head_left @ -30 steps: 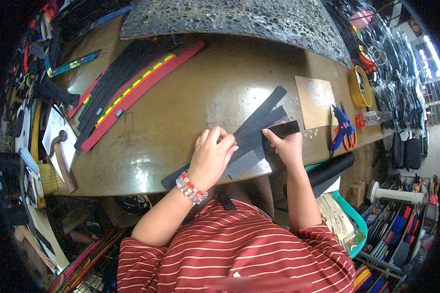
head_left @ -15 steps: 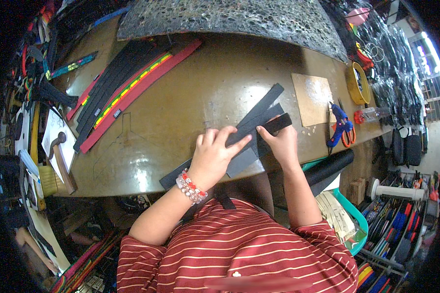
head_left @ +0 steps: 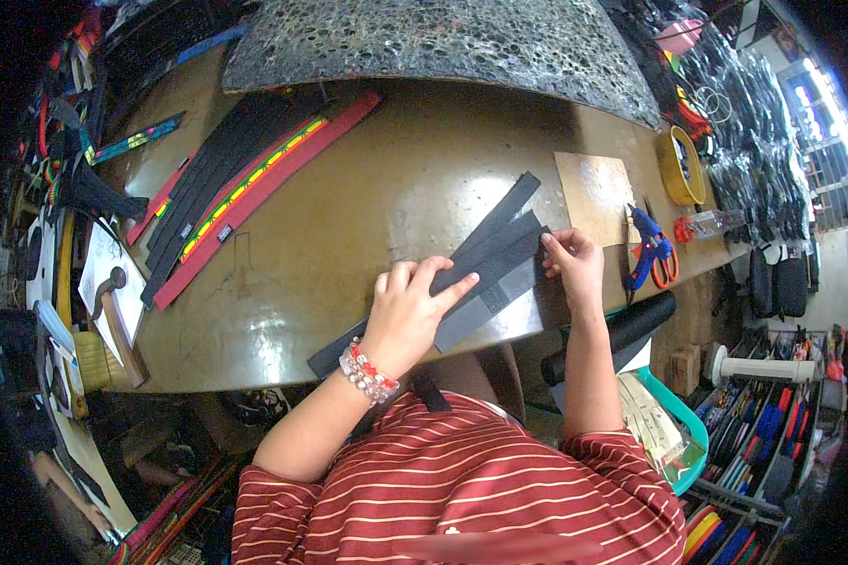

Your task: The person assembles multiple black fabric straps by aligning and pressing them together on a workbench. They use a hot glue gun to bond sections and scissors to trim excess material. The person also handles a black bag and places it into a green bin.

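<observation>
strip end (head_left: 523, 249) drawn out beside its neighbours

the black strip end, which stuck out above the right hand half a second ago, now lies along nearly the same slant as the neighbouring black strips (head_left: 499, 212), near the front edge of the table (head_left: 292, 325). the right hand (head_left: 577, 266) has shifted its hold out to the tip: thumb and index finger pinch the outer corner, the other fingers loosely curled. the left hand (head_left: 411, 301) clasps nothing that can be seen; its fingers stay spread across the strips, apparently pinning them. for the work in hand, this reads as a change from handling a bent-back end to laying it in line, though whether the edges match is too small to tell.

partly under the strips, a grey piece (head_left: 457, 326) shows toward the table's front edge. beyond the right hand lie a tan board (head_left: 589, 188), a blue tool (head_left: 662, 247) and orange-handled scissors (head_left: 676, 271), with a yellow container (head_left: 669, 174) farther off; over to the left, well apart from both hands, red and black straps (head_left: 278, 188) and a hammer (head_left: 122, 339) rest untouched
</observation>
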A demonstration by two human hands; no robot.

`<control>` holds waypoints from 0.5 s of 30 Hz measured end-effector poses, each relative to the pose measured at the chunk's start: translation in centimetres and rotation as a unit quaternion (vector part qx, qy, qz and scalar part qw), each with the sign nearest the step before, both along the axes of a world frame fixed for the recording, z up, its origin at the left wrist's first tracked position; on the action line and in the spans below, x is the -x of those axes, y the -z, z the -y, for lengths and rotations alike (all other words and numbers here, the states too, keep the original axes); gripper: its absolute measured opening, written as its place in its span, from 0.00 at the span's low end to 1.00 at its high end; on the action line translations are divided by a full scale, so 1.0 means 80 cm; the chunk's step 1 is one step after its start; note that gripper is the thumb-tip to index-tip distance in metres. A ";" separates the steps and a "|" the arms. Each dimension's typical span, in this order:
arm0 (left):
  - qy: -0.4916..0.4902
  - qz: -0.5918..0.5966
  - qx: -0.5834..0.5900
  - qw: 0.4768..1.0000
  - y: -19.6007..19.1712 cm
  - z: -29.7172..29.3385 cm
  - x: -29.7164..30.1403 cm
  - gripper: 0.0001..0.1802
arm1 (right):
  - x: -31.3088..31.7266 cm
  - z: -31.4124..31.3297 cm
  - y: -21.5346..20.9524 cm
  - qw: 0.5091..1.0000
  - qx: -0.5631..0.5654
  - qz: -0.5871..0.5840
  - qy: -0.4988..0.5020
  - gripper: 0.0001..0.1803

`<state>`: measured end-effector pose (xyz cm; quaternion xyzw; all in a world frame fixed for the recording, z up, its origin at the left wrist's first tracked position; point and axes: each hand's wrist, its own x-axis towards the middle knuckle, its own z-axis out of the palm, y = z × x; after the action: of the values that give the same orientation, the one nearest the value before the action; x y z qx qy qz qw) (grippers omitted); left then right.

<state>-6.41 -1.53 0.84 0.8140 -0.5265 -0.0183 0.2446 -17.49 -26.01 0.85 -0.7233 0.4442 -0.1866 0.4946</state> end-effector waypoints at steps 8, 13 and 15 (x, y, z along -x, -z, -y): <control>-0.001 -0.005 -0.005 1.000 0.000 0.001 -0.001 0.27 | -0.003 -0.008 -0.003 0.999 0.036 -0.020 0.003 0.10; -0.001 -0.005 -0.002 1.000 0.000 0.001 0.000 0.27 | -0.006 -0.002 0.000 0.998 0.054 -0.039 -0.007 0.11; -0.003 -0.001 -0.004 1.000 0.000 0.001 0.000 0.27 | -0.009 -0.006 -0.006 0.995 0.056 -0.079 -0.005 0.10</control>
<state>-6.42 -1.62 0.81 0.8163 -0.5241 -0.0206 0.2420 -16.79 -25.56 1.31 -0.7649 0.4669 -0.1510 0.4173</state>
